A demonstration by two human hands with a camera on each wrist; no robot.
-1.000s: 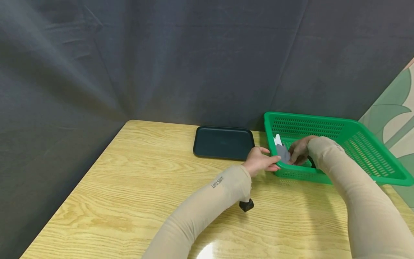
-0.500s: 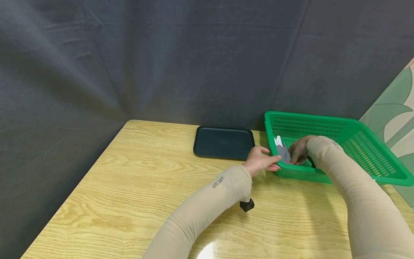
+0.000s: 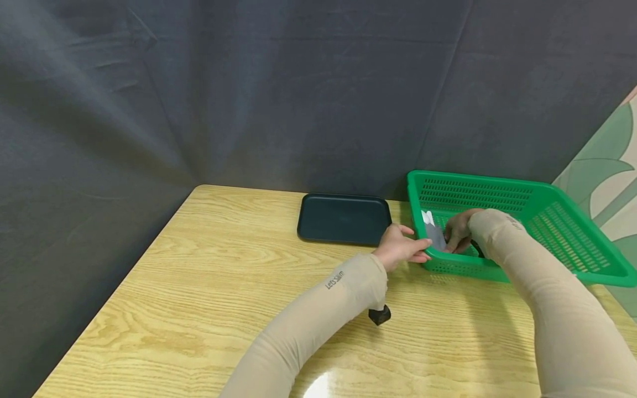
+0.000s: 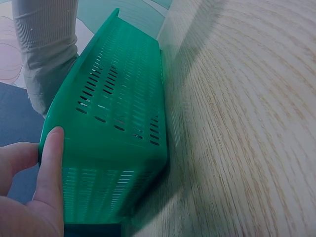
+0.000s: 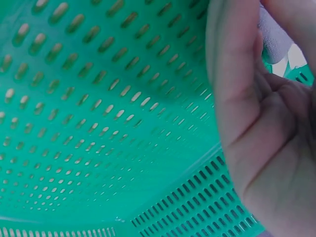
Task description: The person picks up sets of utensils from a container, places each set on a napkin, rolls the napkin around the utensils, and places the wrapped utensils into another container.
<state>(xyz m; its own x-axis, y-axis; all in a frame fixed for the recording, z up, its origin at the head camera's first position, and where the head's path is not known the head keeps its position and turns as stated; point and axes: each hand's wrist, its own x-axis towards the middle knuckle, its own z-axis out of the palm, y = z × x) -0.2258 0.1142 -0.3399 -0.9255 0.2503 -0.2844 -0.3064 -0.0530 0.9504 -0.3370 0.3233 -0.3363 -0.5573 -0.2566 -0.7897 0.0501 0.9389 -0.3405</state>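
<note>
My left hand (image 3: 400,246) pinches the near left corner of the green plastic basket (image 3: 497,179). In the left wrist view its fingers (image 4: 52,163) lie on both sides of the rim. Inside the basket, my right hand (image 3: 460,229) holds a flat grey piece (image 3: 434,235) against the left end. A white piece (image 3: 427,216) shows at the grey piece's far end; its kind cannot be made out. The right wrist view shows curled fingers (image 5: 237,74) close up, with a bit of the grey piece (image 5: 274,34) beyond them. The right fingertips are mostly hidden.
A dark rectangular tray (image 3: 344,218) lies at the back of the wooden table (image 3: 199,298), left of the basket. Behind the table hangs a dark grey curtain (image 3: 308,99). A small black block (image 3: 380,315) shows under the left sleeve's cuff.
The grey piece and the white piece have sunk slightly lower into the basket. My right hand has shifted very slightly left. My left hand stays at the rim, and the tray has not moved.
</note>
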